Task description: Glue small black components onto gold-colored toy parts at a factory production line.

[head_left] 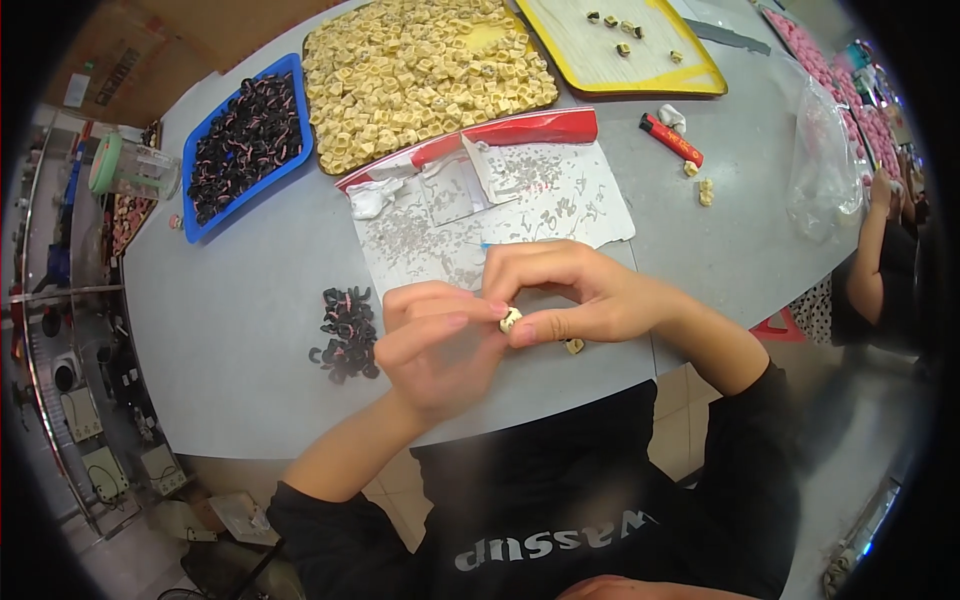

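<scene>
A small cream-coloured molded piece (510, 320) with a dark mark is pinched between the thumb and index finger of my right hand (585, 295). From the other side, my left hand (435, 345) grips the same piece at its fingertips; its thumb is mostly hidden and the hand is slightly blurred. Beside my left hand lies a loose heap of small black curved pieces (348, 335), some with pink edges. Another cream piece (574, 346) rests on the table just below my right hand. Beyond both hands is an opened white carton sheet (590, 205) covered in grey specks.
Behind the sheet stands a tray of cream pieces (420, 75), with a blue tray (298, 135) of black pieces to its left. A yellow tray (690, 75) holds several finished-looking pieces. A red tube (670, 138), plastic bag (825, 170) and green-lidded jar (108, 165) stand around. Another person's arm (870, 250) shows at right.
</scene>
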Demonstrator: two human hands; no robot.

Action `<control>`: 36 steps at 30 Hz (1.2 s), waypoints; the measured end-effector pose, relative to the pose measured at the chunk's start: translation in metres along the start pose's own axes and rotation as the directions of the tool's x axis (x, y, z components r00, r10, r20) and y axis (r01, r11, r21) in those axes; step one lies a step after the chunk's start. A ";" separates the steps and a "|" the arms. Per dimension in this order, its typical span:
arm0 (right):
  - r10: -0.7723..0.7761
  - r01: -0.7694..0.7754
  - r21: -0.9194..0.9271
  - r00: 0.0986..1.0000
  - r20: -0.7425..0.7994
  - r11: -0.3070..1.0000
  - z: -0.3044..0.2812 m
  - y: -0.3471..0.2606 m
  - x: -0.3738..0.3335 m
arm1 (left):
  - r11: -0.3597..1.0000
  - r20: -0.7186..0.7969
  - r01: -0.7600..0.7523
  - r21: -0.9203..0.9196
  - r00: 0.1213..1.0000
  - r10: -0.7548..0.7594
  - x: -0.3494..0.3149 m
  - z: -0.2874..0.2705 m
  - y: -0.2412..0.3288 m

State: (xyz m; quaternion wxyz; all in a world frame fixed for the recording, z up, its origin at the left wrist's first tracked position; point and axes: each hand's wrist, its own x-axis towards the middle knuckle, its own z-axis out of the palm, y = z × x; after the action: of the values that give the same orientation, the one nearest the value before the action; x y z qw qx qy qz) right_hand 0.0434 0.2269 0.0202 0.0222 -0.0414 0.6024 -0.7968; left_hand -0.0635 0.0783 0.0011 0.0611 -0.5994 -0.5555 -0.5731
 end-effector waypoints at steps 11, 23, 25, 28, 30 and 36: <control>-0.091 0.096 -0.131 0.995 0.046 0.987 -0.003 -0.004 0.000 | 0.996 -0.033 -0.063 -0.063 0.998 0.061 -0.004 0.002 0.002; -0.122 0.127 -0.190 0.992 0.038 0.974 -0.002 -0.003 0.000 | 0.993 0.115 0.047 -0.110 0.993 -0.034 -0.002 -0.005 0.007; -0.121 0.126 -0.189 0.992 0.042 0.974 -0.002 -0.003 0.000 | 0.993 0.082 0.016 -0.114 0.997 -0.006 -0.003 -0.003 0.005; -0.114 0.121 -0.181 0.992 0.048 0.976 -0.002 -0.004 -0.001 | 0.994 0.040 -0.046 -0.098 0.998 0.050 -0.005 0.002 0.003; -0.110 0.117 -0.172 0.993 0.050 0.978 -0.001 -0.003 -0.001 | 0.993 0.028 -0.069 -0.092 0.997 0.072 -0.007 0.004 0.002; -0.115 0.127 -0.176 0.990 0.077 0.976 -0.002 -0.003 -0.001 | 0.990 0.003 -0.129 -0.063 0.992 0.130 -0.008 0.005 0.000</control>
State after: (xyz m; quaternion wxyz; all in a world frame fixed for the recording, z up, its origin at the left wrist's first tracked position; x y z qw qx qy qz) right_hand 0.0444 0.2298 0.0223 -0.0102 -0.1060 0.6675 -0.7370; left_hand -0.0577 0.0770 -0.0070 0.0772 -0.6379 -0.4974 -0.5829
